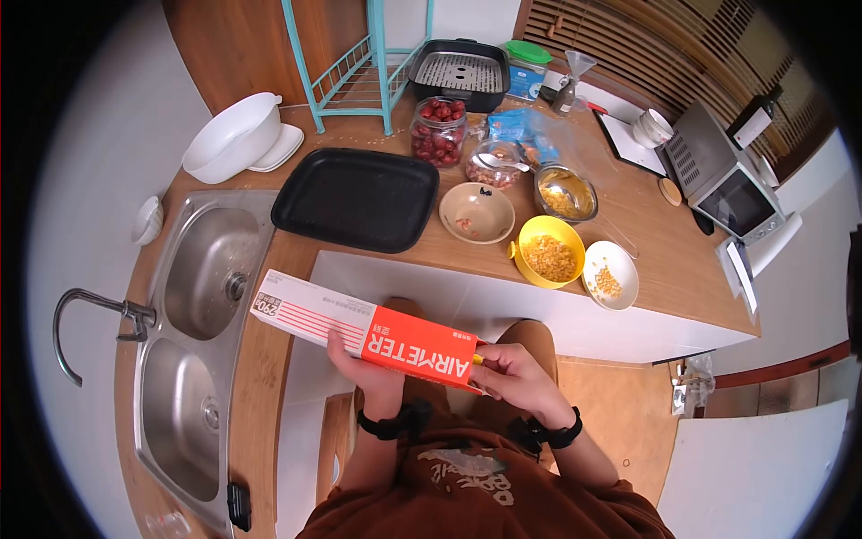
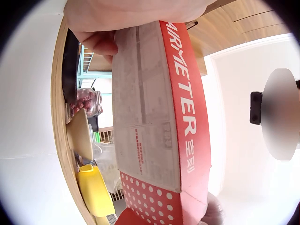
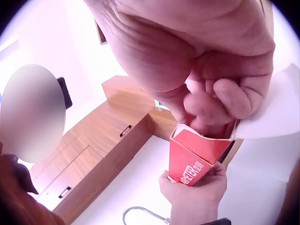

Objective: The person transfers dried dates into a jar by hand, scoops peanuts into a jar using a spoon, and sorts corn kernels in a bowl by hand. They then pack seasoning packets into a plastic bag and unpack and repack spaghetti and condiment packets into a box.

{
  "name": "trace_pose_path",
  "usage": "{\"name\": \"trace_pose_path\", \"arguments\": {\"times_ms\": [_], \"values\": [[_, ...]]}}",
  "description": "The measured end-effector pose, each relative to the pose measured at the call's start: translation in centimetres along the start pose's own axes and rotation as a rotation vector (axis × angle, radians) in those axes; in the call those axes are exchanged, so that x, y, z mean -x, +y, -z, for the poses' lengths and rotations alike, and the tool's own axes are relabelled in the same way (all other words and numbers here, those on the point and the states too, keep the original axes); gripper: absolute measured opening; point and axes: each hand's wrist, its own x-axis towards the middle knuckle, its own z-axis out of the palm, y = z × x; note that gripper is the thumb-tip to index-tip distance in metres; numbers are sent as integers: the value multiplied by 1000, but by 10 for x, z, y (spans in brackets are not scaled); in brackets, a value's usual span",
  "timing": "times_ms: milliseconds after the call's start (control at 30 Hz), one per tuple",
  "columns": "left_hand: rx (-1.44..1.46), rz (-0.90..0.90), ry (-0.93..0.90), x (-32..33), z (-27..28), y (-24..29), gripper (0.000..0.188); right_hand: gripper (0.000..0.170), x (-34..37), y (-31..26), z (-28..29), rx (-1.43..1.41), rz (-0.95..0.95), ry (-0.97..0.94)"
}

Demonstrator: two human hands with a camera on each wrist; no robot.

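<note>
A long red-and-white box (image 1: 373, 337) lies at a slant across the head view, in front of the person's body. The left hand (image 1: 375, 375) grips its near side, thumb on the printed face; in the left wrist view that hand (image 2: 136, 14) covers the top end of the box (image 2: 145, 103). At the box's red end is the right hand (image 1: 521, 382), beside a small yellow patch. The right wrist view shows this hand (image 3: 197, 61) with curled fingers, thumb at the rim and fingertips in the open end of the box (image 3: 194, 150). What lies inside is hidden.
Beyond the box, the counter holds a black tray (image 1: 355, 199), a beige bowl (image 1: 477, 225), a yellow bowl (image 1: 549, 226), a white bowl (image 1: 624, 296) with corn kernels and a jar of red fruit (image 1: 438, 135). A double sink (image 1: 153, 386) is at left.
</note>
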Motion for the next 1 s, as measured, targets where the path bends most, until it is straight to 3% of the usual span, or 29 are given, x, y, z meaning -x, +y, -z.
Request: {"name": "trace_pose_path", "arguments": {"times_ms": [200, 367, 500, 600, 700, 733, 800, 867, 1000], "values": [[10, -5, 35, 5, -9, -1, 55, 23, 13, -11, 0, 82, -54, -38], [27, 50, -16, 12, -14, -5, 54, 17, 9, 0, 0, 628, 324, 226], [25, 83, 17, 12, -18, -5, 54, 14, 17, -17, -11, 626, 235, 311], [47, 123, 44, 10, -21, -2, 54, 6, 29, -29, -13, 618, 382, 376], [32, 181, -38, 10, -25, 9, 55, 6, 38, -31, -4, 522, 589, 576], [30, 182, -43, 9, -27, 10, 55, 10, 39, -24, 5, 485, 531, 548], [-12, 219, 5, 9, -33, 12, 57, 19, 33, -11, 12, 30, 304, 347], [-29, 251, -5, 11, -39, 14, 58, 29, 33, -14, 16, -5, 189, 56], [-77, 298, -82, 9, -36, 12, 62, 58, 24, -11, 8, -96, 33, -151]]}}
